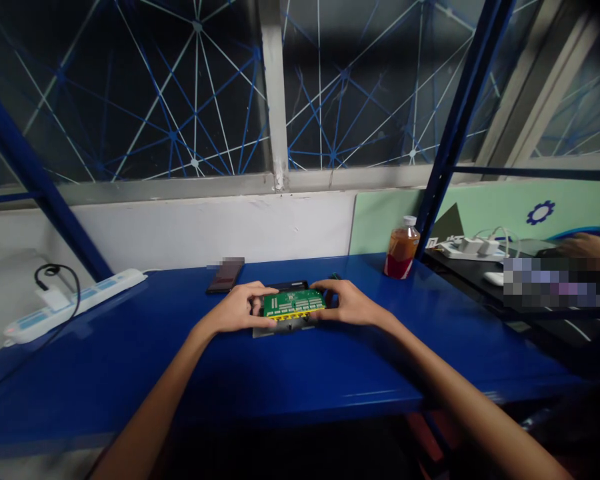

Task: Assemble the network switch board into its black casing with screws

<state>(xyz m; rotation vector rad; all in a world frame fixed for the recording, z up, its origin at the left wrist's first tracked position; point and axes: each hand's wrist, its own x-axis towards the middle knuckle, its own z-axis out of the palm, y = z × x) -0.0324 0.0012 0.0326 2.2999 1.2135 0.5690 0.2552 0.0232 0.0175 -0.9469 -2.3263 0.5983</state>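
A green circuit board (294,302) with a yellow strip along its near edge is held level between both hands, over the middle of the blue table. My left hand (243,308) grips its left end, thumb at the near edge and fingers at the far side. At the right end, my right hand (347,303) pinches the board in the same way. Below and around the board shows a dark grey casing (285,328), partly covered by the board and fingers. Whether board and casing touch cannot be made out.
Behind my left hand lies a dark phone (226,275) on the blue table (290,380). A white power strip (85,305) with a cable is at the left. A drink bottle (402,248) stands back right. At far right, another person's hand (587,250) is over a black table.
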